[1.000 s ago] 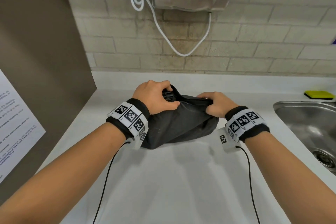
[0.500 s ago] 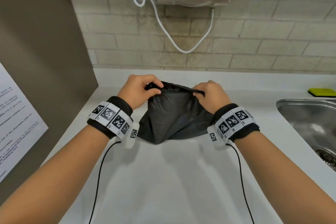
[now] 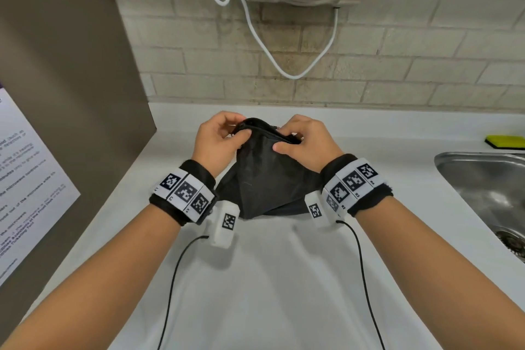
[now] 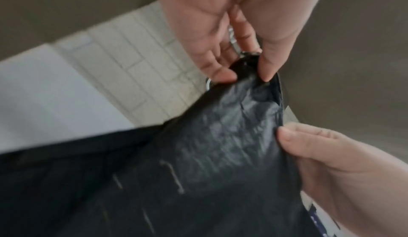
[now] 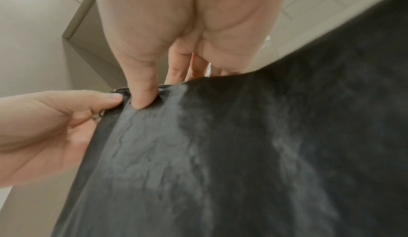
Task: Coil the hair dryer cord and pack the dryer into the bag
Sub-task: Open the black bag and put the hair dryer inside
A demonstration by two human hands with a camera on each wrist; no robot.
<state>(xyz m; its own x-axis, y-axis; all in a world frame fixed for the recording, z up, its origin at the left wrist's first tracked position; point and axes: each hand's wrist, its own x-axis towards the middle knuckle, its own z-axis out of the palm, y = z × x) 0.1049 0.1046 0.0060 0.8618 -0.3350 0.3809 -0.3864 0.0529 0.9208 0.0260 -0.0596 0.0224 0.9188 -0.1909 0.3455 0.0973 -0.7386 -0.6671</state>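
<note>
Mid-frame, black bag [image 3: 267, 176] upright, zipper mouth topmost, left hand [image 3: 217, 142] and right hand [image 3: 305, 140] pinching its rim, white counter [image 3: 270, 293] bare below, sink [image 3: 483, 179] at right.

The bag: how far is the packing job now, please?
Done, it seems: no dryer or cord shows outside the black bag, which looks filled. In hand: the left hand and right hand both pinch its top edge by the zipper, lifted off the counter. Left: close the opening; whether it is partly zipped I cannot tell.
</note>
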